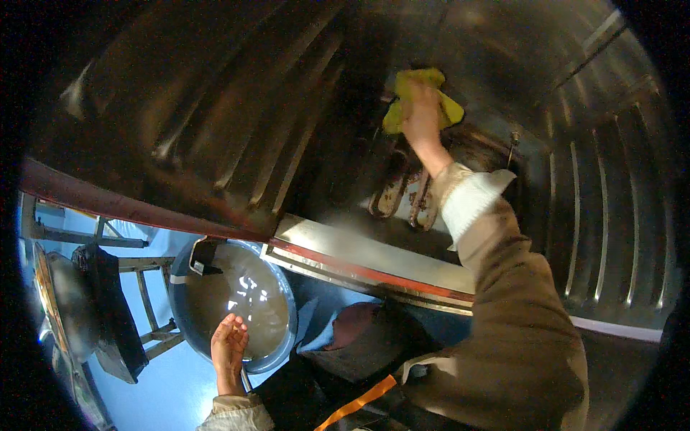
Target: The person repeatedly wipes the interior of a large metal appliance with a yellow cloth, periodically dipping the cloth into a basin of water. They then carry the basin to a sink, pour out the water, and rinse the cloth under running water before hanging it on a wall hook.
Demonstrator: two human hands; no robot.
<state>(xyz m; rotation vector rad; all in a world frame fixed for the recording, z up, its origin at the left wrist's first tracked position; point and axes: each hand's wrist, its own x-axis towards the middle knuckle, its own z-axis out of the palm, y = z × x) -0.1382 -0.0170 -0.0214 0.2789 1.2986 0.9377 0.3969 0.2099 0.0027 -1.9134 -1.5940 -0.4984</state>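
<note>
Inside a metal cabinet with ribbed walls (587,226), my right hand (423,121) presses a yellow-green cloth (452,110), slightly blurred. The cloth spreads around my fingers near the back of the cabinet's floor. Closer to me, a looped tube (426,213), apparently a heating element, has rust-brown patches. My left hand (229,345) hovers palm up, fingers loosely curled, over the near side of a round blue tub (291,323). It holds nothing that I can see. Murky water (259,318) fills much of the tub.
A metal sill with a red strip (372,272) runs along the cabinet's front edge. A bent metal bracket (202,256) juts over the tub. At left stand a metal frame (143,291) and a dark padded seat-like thing (110,312) on a blue floor (161,388).
</note>
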